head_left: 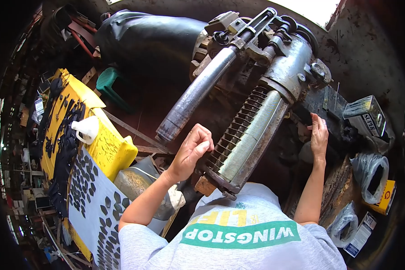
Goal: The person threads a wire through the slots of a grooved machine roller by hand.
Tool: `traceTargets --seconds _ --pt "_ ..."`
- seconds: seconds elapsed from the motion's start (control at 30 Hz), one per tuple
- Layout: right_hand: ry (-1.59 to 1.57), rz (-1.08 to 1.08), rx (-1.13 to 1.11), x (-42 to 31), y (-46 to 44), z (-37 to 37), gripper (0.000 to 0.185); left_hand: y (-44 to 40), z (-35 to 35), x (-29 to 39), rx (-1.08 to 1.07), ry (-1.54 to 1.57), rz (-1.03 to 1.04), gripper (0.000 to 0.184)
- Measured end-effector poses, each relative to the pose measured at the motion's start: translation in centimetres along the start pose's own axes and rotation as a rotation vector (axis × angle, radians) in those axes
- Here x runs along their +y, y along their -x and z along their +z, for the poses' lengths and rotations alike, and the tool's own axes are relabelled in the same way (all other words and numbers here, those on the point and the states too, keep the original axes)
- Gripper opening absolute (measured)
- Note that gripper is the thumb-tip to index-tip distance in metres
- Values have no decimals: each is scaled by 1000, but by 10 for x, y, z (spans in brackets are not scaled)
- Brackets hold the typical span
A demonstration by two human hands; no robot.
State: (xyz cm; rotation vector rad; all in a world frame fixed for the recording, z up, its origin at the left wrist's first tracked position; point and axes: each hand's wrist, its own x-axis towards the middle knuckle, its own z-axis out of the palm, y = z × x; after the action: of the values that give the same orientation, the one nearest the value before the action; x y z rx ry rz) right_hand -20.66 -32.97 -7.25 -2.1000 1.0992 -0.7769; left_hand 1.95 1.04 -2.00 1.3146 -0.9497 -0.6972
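Observation:
A worn metal machine (294, 58) slants across the middle, with gears at its far end. In its long trough lie a row of thin metal coils or ribs (238, 123) and a pale ridged strip (247, 139). My left hand (195, 146) is beside the trough's left edge, its fingers curled; what they hold, if anything, is hidden. A smooth metal cylinder (198, 92) juts out above and left of that hand. To the right of the machine my right hand (318, 135) is raised with its fingers stretched out. A wooden block (204, 185) sits at the trough's near end.
At left, a yellow surface (87, 92) carries dark pieces and a white jug (86, 129). Several black cut pieces lie on a pale sheet (90, 202). A green stool (109, 81) stands behind. Plastic-wrapped rolls (370, 175) and boxes (366, 118) are at right.

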Motion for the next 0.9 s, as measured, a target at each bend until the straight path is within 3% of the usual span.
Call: traceTargets --seconds 0.27,0.4,0.47,0.57,0.63,0.73,0.8,0.9 --pt "-209 -245 19 -60 9 -6 48 8 5 3 251 -486 139 23" --pt "-338 -388 114 -100 33 14 40 19 -2 -26 419 -396 -68 19" --pt "-242 -506 133 -112 47 24 34 18 -1 -34 518 -290 -129 11" --pt "-333 -570 102 -129 57 46 36 16 -11 -54 594 -436 -63 18" --pt "-377 -575 67 -137 57 55 35 17 -11 -52 597 -445 -117 22" --pt "-418 -560 35 -150 54 62 32 17 -10 -44 521 -209 -242 28" --pt "-464 -568 9 -158 53 68 30 18 -10 -42 498 -97 -271 16" --pt "-483 -583 -15 -163 53 75 29 19 -10 -40 477 -31 -323 14"
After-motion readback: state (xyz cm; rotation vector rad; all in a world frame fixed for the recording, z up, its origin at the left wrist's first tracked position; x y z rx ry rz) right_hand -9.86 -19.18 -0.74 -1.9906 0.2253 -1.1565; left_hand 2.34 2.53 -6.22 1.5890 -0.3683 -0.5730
